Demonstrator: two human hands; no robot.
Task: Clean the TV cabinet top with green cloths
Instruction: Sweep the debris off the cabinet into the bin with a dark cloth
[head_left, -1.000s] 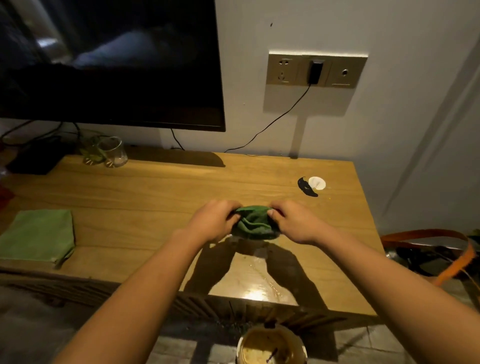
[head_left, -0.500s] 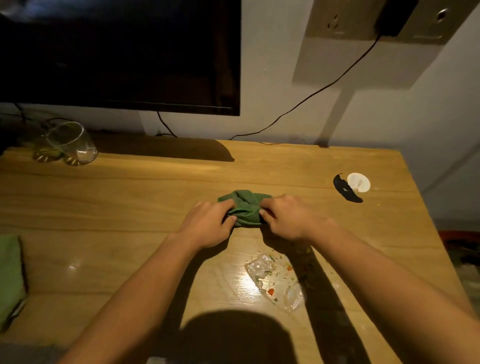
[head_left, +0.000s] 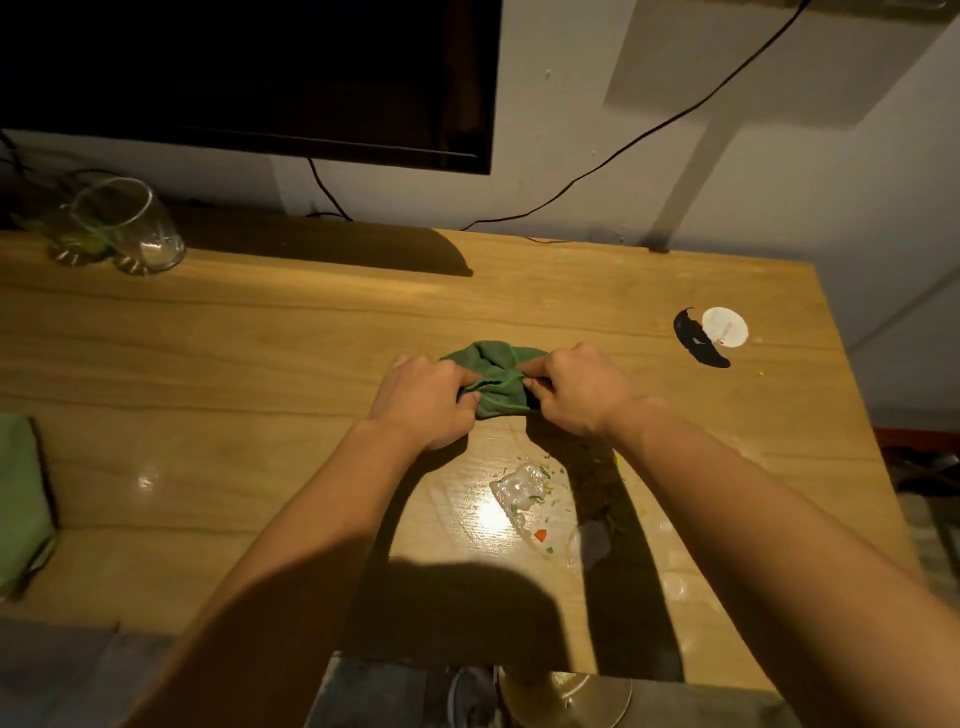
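A bunched dark green cloth (head_left: 496, 382) lies on the wooden TV cabinet top (head_left: 260, 353), near its middle. My left hand (head_left: 423, 400) grips the cloth's left side and my right hand (head_left: 576, 389) grips its right side, fingers pinched into the folds. Just in front of the hands is a wet spill (head_left: 524, 493) with small food scraps on the wood. A second, lighter green cloth (head_left: 21, 499) lies folded at the cabinet's left edge, partly cut off by the frame.
Two glass tumblers (head_left: 130, 228) stand at the back left under the black TV (head_left: 249, 78). A black smear (head_left: 698, 340) and a white round lid (head_left: 724, 326) sit at the back right. A cable (head_left: 623, 150) runs down the wall. A round container (head_left: 566, 696) stands below the front edge.
The view has moved closer over the cabinet. Both hands with the cloth have shifted from the front edge toward the middle, uncovering the wet spill in front of them.
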